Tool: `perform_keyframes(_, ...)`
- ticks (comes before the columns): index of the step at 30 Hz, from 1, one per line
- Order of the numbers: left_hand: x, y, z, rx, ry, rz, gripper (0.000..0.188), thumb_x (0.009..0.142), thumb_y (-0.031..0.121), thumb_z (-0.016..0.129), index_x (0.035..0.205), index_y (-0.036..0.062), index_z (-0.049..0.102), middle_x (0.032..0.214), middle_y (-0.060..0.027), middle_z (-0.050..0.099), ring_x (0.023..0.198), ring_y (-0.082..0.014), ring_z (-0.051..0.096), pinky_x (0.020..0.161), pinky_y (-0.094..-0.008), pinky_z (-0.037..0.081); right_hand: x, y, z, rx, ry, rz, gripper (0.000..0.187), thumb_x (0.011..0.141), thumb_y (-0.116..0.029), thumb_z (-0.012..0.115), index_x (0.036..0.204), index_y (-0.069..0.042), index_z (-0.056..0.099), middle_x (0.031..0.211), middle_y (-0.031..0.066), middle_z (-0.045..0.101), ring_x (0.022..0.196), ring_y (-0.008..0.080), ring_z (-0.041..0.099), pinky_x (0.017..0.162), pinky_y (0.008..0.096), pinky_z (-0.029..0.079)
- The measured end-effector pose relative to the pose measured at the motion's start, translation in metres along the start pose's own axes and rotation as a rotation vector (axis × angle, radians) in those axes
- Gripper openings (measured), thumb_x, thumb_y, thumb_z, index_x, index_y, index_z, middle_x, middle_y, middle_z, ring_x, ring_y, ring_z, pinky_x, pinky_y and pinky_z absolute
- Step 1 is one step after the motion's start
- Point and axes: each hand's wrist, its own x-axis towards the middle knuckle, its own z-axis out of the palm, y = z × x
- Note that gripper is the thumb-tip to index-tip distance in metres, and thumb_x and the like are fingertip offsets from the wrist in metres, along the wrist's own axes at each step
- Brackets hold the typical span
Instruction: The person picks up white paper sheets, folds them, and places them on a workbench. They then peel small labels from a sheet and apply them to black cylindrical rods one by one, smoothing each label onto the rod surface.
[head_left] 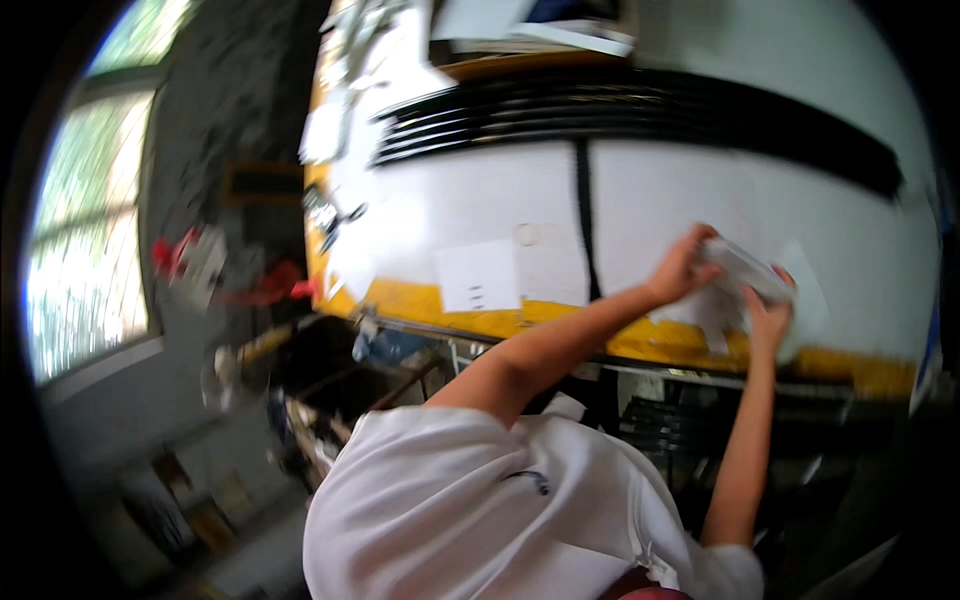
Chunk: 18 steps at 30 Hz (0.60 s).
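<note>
One white shirt (pixel 430 500) takes up the space nearest us, with our left forearm (pixel 590 325) and right forearm (pixel 750 430) reaching from it over the yellow edge (pixel 400 300) of the table. Beyond that edge, our right hand (pixel 770 305) grips the lower right end of a white bundle (pixel 745 268), thumb on one side and fingers on the other. Our left hand (pixel 688 265) has the opposite end, fingers and thumb parted just enough to take it in. We cannot tell how firmly either hand presses.

We judge the handling to be midway: the bundle is between both hands and not set aside, but nothing shows how much is finished or left. It looks pale, long and narrow, lying aslant, with a faint sheen; blur hides whether it is folded paper or film. A pale sheet (pixel 812 290) shows just beyond its right end.

Well to the left, we see a white paper (pixel 478 278) with small dark marks. Farther over the white tabletop (pixel 660 190), a black band (pixel 584 215) runs away from us toward a row of long black strips (pixel 640 105). Behind these stands a brown-edged box (pixel 540 66) holding papers.
</note>
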Motion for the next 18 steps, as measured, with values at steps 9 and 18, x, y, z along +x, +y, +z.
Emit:
perform_keyframes(9, 0.012, 0.021, 0.002, -0.027, -0.159, -0.286, 0.043, 0.091, 0.022, 0.065, 0.122, -0.0026, 0.047, 0.104, -0.0083, 0.059, 0.096, -0.0146, 0.055, 0.086, -0.0309, 0.047, -0.006, -0.020, 0.014, 0.411, 0.066, 0.169, 0.042, 0.086, -0.013, 0.069, 0.120, 0.002, 0.050, 0.111, 0.0083, 0.061, 0.099, 0.0174, 0.057, 0.088, 0.0294, 0.044)
perform_keyframes(18, -0.002, 0.163, -0.012, -0.457, -0.594, -0.521, 0.053, 0.090, 0.034, 0.065, 0.128, 0.0001, 0.051, 0.111, -0.0075, 0.060, 0.101, -0.0144, 0.056, 0.088, -0.0288, 0.046, -0.050, -0.102, -0.028, 0.882, 0.005, 0.204, 0.050, 0.091, -0.022, 0.062, 0.133, 0.000, 0.045, 0.124, 0.0099, 0.057, 0.116, 0.0191, 0.053, 0.099, 0.0324, 0.039)
